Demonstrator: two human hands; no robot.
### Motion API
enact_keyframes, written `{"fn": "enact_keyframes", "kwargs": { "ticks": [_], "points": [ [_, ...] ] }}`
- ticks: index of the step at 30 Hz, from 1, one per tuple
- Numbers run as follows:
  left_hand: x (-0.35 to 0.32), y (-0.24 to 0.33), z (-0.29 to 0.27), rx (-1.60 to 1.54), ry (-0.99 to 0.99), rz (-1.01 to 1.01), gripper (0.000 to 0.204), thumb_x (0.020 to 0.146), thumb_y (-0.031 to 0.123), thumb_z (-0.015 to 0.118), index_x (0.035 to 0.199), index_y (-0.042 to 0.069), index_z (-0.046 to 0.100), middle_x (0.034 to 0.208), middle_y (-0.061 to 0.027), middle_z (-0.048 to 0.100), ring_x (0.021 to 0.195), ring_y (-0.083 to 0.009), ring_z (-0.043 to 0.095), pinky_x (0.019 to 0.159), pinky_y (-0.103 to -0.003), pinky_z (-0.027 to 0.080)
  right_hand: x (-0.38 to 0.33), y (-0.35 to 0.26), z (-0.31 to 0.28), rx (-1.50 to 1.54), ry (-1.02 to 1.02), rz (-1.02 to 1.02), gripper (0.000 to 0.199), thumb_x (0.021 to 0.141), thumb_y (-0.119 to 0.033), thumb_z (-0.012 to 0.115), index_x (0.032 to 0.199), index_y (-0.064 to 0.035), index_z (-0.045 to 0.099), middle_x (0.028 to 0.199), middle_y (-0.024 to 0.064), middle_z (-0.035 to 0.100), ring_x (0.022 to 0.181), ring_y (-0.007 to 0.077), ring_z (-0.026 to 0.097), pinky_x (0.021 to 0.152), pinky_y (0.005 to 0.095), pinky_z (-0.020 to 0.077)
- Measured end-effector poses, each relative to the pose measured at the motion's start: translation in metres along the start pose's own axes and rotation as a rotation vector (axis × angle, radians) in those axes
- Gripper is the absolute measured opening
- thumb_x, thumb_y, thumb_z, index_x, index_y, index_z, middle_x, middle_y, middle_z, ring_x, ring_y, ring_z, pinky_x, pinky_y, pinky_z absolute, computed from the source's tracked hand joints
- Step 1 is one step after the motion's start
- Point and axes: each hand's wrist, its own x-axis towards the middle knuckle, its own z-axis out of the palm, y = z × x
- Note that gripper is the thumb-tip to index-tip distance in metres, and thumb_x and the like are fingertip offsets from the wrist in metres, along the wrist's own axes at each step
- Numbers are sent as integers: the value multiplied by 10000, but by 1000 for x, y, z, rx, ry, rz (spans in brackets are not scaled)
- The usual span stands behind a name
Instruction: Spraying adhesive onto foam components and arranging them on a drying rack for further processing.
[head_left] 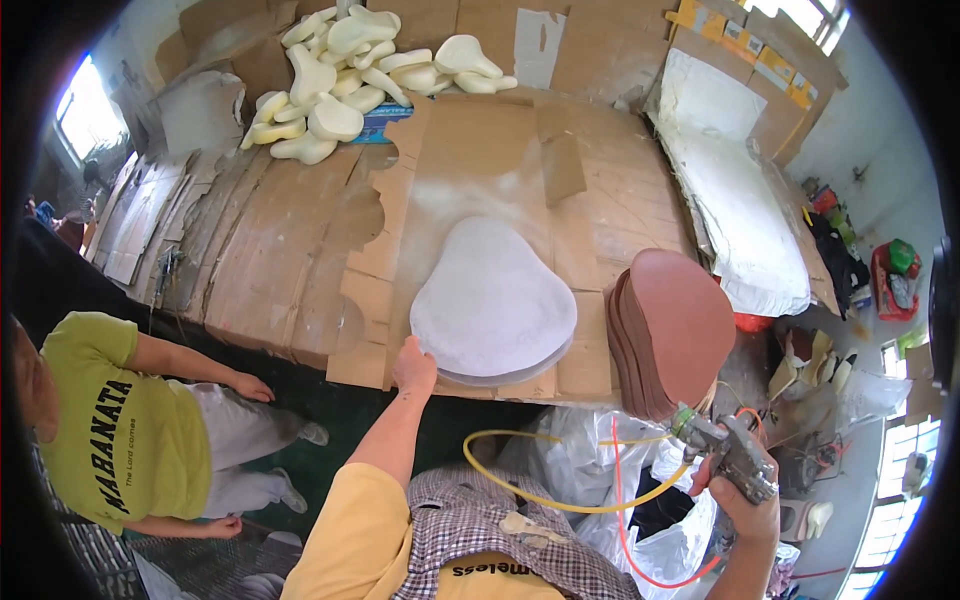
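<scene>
My right hand (748, 500) is wrapped round a spray gun (742, 462) at the lower right, with a yellow hose and a red hose trailing near it. My left hand (414, 366) is closed at the lower left edge of a pale, saddle-shaped sheet (490, 305), its fingertips partly hidden. This sheet lies on at least one more of the same outline, whose rim shows along the near edge. Just right of it stands a stack of reddish-brown saddle-shaped pieces (682, 320), between the sheet and the spray gun.
Cream saddle-shaped foam pads (335, 118) are heaped at the back left of the cardboard-covered table (270, 260). A white-wrapped slab (740, 220) lies at the right. Clear plastic bags (570, 455) hang below the near edge. A person in a yellow-green shirt (130, 430) stands at the left.
</scene>
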Motion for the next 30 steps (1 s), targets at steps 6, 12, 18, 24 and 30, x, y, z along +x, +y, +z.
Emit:
{"fn": "enact_keyframes", "kwargs": {
  "ticks": [6, 12, 18, 24, 30],
  "points": [
    [9, 2, -1, 1, -52, -6, 232, 793, 126, 566, 1008, 40, 554, 975, -189, 614, 940, -367, 578, 802, -446, 460, 7, -9, -4, 28, 27, -34, 610, 715, -178, 733, 1212, 61, 472, 804, 124, 621, 670, 159, 589, 625, 273, 480],
    [11, 4, 11, -217, 201, -120, 301, 729, 51, 621, 1016, 5, 542, 882, -144, 634, 816, -287, 619, 721, -395, 488, 5, -7, -17, -139, -92, 43, 582, 710, -108, 723, 1207, 63, 473, 784, 90, 610, 688, 132, 590, 651, 257, 481],
    [24, -10, 13, -962, -148, -482, 230, 780, 54, 593, 1003, 31, 542, 853, -85, 608, 715, -186, 599, 645, -359, 496, 1, 8, -16, -66, -109, -81, 576, 674, -30, 725, 1192, 69, 492, 799, 97, 612, 688, 151, 593, 633, 262, 472],
    [21, -7, 14, -1126, -177, -577, 230, 802, 52, 577, 1025, 43, 523, 918, -78, 587, 652, -184, 594, 623, -349, 522, -4, 1, -17, 26, 62, 43, 607, 678, -81, 713, 1214, 66, 468, 753, 114, 612, 667, 170, 601, 619, 285, 485],
    [10, 12, 14, -1054, -202, -438, 314, 792, 32, 540, 1104, 51, 510, 964, -83, 580, 847, -212, 586, 675, -364, 520, -14, 16, -13, 105, -60, 10, 626, 699, -142, 711, 1218, 84, 443, 743, 124, 609, 649, 190, 601, 645, 327, 497]
  ]
}}
